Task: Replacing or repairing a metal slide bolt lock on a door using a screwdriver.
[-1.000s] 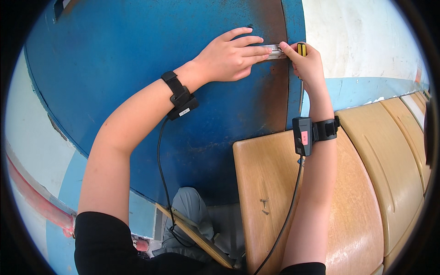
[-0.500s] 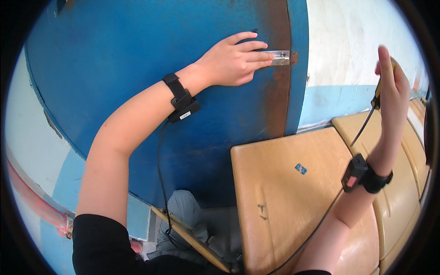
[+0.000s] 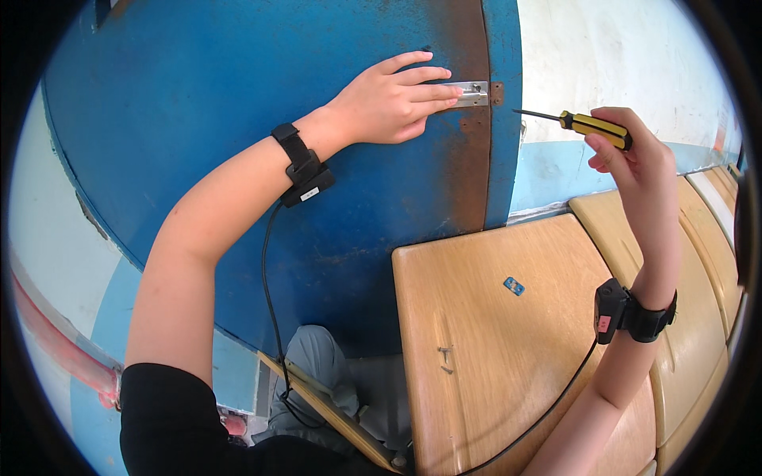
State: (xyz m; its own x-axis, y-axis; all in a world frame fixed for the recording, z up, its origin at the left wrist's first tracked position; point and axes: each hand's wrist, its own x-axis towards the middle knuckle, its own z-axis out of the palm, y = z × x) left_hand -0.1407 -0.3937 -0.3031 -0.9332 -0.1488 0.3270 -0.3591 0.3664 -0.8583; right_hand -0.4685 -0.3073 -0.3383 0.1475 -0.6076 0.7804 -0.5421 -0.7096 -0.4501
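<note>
My left hand (image 3: 397, 99) lies against the blue door (image 3: 349, 214), fingers spread, the fingertips pressing on a silver metal door bolt (image 3: 475, 94). The bolt sits level across the rusty brown strip near the door's edge. Its left part is hidden under my fingers. On the frame beside it is a small rusty plate (image 3: 498, 94). My right hand (image 3: 639, 155) is closed round the yellow and black handle of a screwdriver (image 3: 591, 127). The screwdriver's shaft points left, its tip a short way right of the bolt and apart from it.
Below stands a wooden desk (image 3: 508, 333) with a few small screws (image 3: 446, 355) and a small blue piece (image 3: 514, 286) on it. More light-wood desktops (image 3: 683, 278) are at the right. Black cables (image 3: 268, 285) run from both wrist bands.
My right hand has turned the screwdriver from pointing down to pointing left, bringing its tip up near the bolt. My left hand stays on the bolt. The view has shifted slightly.
</note>
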